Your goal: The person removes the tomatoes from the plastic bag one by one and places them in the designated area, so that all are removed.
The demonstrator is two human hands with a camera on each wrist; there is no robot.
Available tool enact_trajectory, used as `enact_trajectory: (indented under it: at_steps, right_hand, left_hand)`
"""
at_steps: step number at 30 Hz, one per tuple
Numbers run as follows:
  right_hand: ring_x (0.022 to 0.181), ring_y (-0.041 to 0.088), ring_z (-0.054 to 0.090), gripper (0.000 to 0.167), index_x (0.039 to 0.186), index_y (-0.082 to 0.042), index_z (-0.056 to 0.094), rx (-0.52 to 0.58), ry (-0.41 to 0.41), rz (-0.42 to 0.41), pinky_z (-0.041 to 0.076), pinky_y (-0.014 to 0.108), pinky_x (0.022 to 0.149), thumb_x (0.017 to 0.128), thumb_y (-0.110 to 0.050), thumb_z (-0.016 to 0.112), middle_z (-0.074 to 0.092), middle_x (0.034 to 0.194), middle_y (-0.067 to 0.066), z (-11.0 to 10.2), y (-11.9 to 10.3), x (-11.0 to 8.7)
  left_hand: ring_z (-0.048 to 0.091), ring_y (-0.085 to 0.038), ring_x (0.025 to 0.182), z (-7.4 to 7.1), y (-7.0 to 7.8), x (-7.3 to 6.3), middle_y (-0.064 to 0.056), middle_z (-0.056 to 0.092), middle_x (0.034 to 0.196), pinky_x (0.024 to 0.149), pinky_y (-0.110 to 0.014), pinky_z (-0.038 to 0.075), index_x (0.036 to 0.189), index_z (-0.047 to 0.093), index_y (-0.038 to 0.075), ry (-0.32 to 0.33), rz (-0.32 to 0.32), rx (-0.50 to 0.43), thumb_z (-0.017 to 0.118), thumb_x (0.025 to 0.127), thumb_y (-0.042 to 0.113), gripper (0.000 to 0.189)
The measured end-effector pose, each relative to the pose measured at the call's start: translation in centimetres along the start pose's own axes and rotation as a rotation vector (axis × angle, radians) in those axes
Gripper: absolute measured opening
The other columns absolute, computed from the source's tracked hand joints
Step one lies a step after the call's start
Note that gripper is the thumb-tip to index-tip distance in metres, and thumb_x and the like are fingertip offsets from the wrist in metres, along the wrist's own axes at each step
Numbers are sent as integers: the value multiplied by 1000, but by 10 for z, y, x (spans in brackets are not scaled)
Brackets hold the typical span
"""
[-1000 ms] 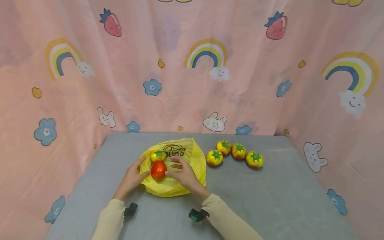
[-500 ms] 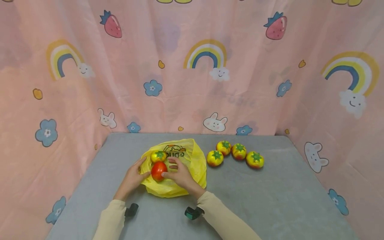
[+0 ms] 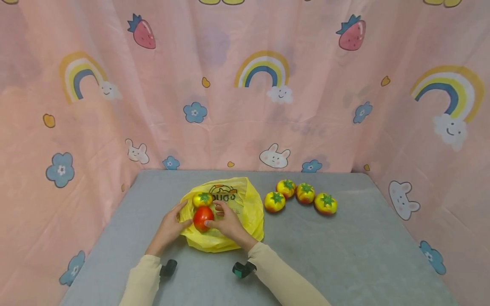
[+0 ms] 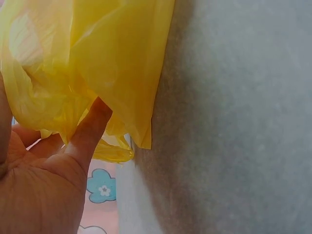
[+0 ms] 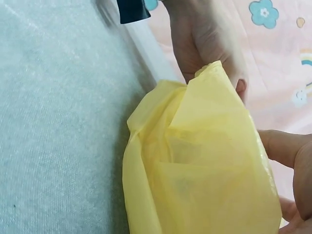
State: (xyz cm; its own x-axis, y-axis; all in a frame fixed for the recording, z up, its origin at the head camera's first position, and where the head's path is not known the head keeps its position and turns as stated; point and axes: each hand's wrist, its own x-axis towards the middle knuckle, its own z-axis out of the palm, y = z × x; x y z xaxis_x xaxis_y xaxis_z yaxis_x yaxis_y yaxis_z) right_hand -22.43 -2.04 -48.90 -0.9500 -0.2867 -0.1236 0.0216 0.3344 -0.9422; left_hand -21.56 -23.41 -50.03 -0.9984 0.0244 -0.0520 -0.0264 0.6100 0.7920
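A crumpled yellow plastic bag [image 3: 250, 208] lies on the table. A red tomato [image 3: 202, 217] and a yellow fruit with a green star-shaped top [image 3: 201, 199] sit within its outline; I cannot tell how deep inside. My left hand [image 3: 170, 225] holds the bag's left edge; in the left wrist view, its thumb [image 4: 97, 114] lies against the yellow film with the fingers behind. My right hand [image 3: 228, 223] is at the tomato's right side, thumb over it and fingers loosely bent. In the right wrist view the bag [image 5: 204, 165] hides the tomato and part of that hand.
Several yellow-and-red fruits [image 3: 305, 193] with green tops stand in a group right of the bag. The grey table [image 3: 344, 250] meets a pink printed curtain [image 3: 245, 127] at the back and sides. Each wrist wears a dark device [image 3: 243, 269].
My right hand has shifted slightly left, so its thumb now overlaps the tomato's right side. The left hand, the bag and the fruits have stayed practically in place.
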Motion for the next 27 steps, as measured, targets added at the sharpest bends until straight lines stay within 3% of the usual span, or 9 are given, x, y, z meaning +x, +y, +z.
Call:
enact_trajectory:
  at_steps: [27]
  right_hand:
    - [108,22,59,69,140,-15,50,-91,-37,-4,53,42,97,79,-21,82,60,128,9,11,15,14]
  left_hand:
    - [23,-42,148,2,1,0,-22,25,161,121,-56,20,153,34,6,4,5,8,66,90,14,71]
